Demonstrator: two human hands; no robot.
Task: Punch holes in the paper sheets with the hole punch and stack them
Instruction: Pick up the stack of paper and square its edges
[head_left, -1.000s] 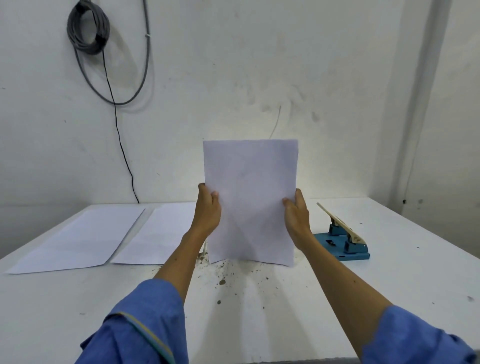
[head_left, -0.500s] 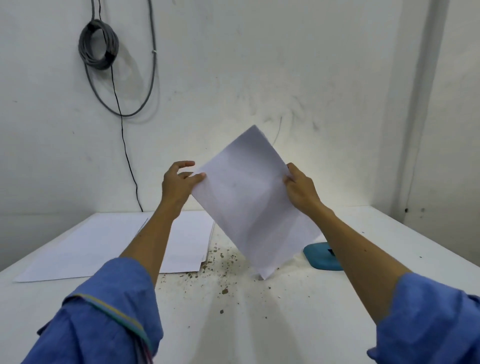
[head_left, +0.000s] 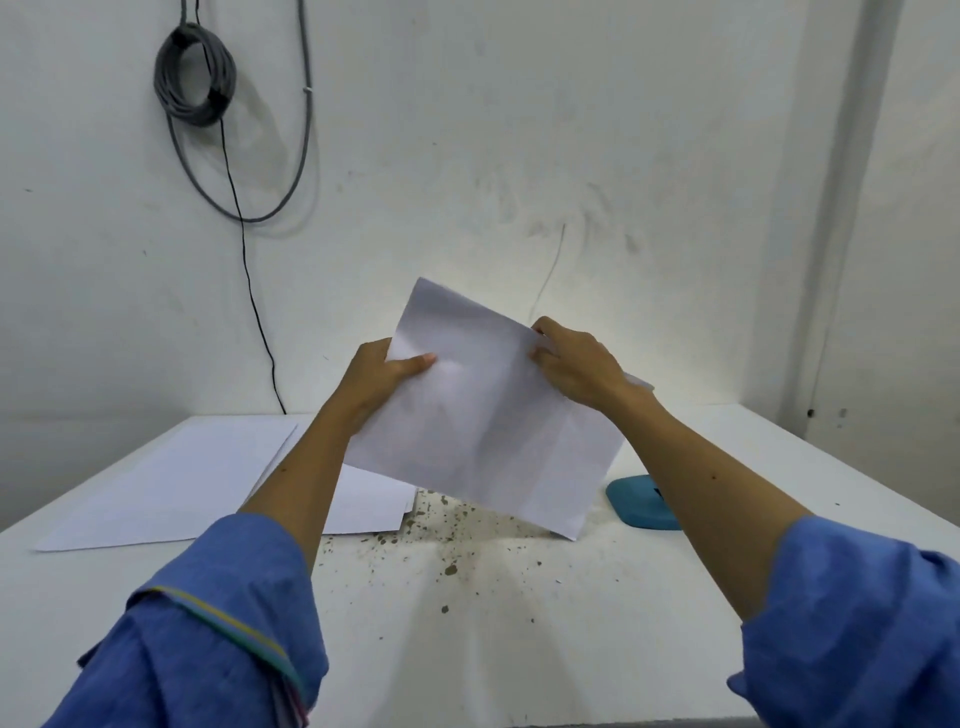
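Observation:
A white paper sheet (head_left: 488, 415) hangs tilted in the air above the table's middle. My left hand (head_left: 379, 382) grips its left edge, thumb on the near face. My right hand (head_left: 576, 364) pinches its upper right edge. The blue hole punch (head_left: 636, 501) sits on the table at the right, mostly hidden behind the sheet and my right forearm. Two lots of white sheets lie flat at the left: a larger one (head_left: 171, 483) and a stack (head_left: 369, 499) partly covered by my left forearm.
The white table (head_left: 519, 649) carries brown specks of dirt (head_left: 449, 569) at its middle. A grey cable coil (head_left: 195, 78) hangs on the wall at the upper left, with a thin black wire running down to the table's back edge.
The sheet has turned from upright to tilted, nearly landscape, and come lower. My left hand, briefly open beside it, now grips its left edge. The sheet now hides most of the punch.

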